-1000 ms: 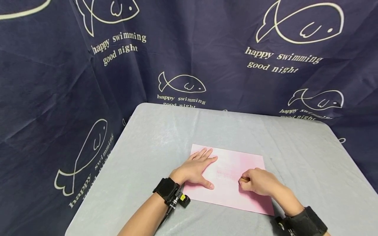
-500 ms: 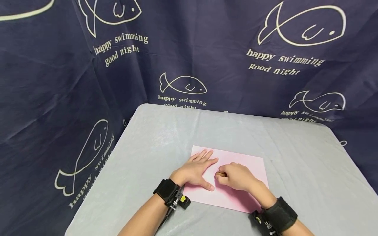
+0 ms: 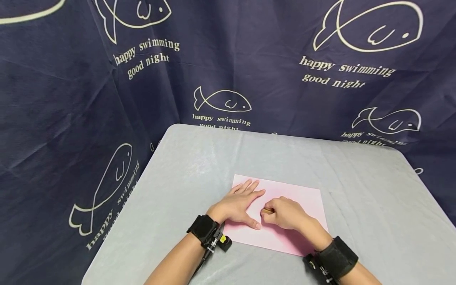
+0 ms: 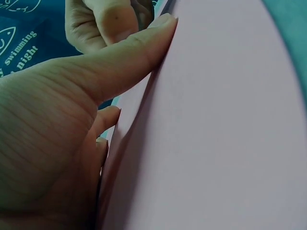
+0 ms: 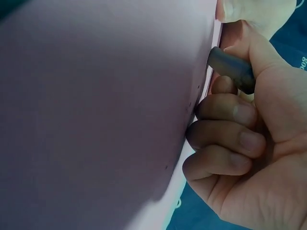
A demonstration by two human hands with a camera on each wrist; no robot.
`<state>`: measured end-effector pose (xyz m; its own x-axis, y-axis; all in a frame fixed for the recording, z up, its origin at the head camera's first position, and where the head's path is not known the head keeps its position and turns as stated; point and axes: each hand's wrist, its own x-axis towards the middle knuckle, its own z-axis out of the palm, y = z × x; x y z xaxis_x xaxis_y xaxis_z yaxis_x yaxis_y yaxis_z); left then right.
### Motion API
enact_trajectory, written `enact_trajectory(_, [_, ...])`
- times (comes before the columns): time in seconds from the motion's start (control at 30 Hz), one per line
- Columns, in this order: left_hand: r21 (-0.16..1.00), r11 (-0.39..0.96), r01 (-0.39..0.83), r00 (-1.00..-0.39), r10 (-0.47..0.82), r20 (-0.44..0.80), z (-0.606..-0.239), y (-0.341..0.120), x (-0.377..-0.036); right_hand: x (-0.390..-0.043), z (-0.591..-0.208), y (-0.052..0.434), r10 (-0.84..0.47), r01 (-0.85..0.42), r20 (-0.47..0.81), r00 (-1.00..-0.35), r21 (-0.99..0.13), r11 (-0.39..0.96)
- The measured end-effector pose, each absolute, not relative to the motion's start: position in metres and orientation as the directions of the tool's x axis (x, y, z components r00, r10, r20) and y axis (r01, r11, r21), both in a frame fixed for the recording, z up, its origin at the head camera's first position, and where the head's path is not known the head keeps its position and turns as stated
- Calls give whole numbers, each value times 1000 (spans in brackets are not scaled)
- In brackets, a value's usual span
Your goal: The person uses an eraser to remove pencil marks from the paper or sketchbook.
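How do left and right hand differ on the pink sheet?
Left hand lies flat, fingers straight, pressing the pink sheet; right hand is curled, its grip pinching a small dark stub against the sheet. Left holds nothing; right holds the stub. Both rest on the sheet and wear black wrist straps.

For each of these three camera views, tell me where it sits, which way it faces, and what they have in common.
Head: worn on the head, facing forward and down at the grey table; both forearms show.
Left wrist: looks along the left hand, flat on the pink paper sheet.
Right wrist: looks along the right hand, which grips a small dark stamp-like object.
Shared: all three show the pink sheet; both wrist views catch the other hand.
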<state>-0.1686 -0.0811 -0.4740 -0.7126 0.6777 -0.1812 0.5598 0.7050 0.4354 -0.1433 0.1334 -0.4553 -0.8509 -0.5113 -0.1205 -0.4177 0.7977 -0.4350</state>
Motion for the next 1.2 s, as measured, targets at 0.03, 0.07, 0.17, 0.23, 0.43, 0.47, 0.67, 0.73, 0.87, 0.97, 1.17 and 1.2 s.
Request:
enact_trajectory(0.03, [435,705,560,-713,678,-180,-474,-81,-168,-143,-455,136,-504,-412,-124,-855,-430,803])
enact_trajectory(0.07, [434,706,559,-713,677,-182,-474,-80,-168,-142,-455,138,-499,-407,-125,-858,-428,807])
enact_trajectory(0.17, [428,713,555,-717,671,-189,-474,-80,-168,-140,-454,146,-475,-381,-141,-868,-423,822])
enact_trajectory(0.23, [430,714,552,-717,670,-193,-473,-80,-168,-138,-454,153,-456,-357,-155,-876,-426,831])
enact_trajectory(0.43, [432,716,549,-717,669,-197,-472,-79,-169,-131,-452,175,-402,-285,-195,-895,-442,850])
enact_trajectory(0.47, [434,716,548,-717,668,-197,-472,-79,-169,-130,-452,178,-396,-279,-197,-897,-443,852])
enact_trajectory(0.67, [439,714,545,-717,668,-196,-473,-79,-169,-124,-450,197,-381,-268,-195,-904,-437,859])
enact_trajectory(0.73, [438,713,548,-717,670,-194,-473,-79,-169,-123,-450,202,-378,-267,-196,-905,-431,862])
enact_trajectory(0.87, [442,710,549,-716,672,-191,-473,-79,-169,-121,-449,211,-367,-260,-201,-908,-416,871])
enact_trajectory(0.97, [440,710,550,-716,672,-189,-474,-79,-170,-120,-449,215,-359,-258,-194,-913,-405,877])
enact_trajectory(1.17, [444,709,547,-716,672,-191,-474,-79,-169,-119,-448,216,-366,-259,-201,-909,-415,872])
enact_trajectory(1.2, [446,709,546,-715,672,-192,-474,-79,-169,-119,-448,216,-373,-264,-201,-906,-421,868])
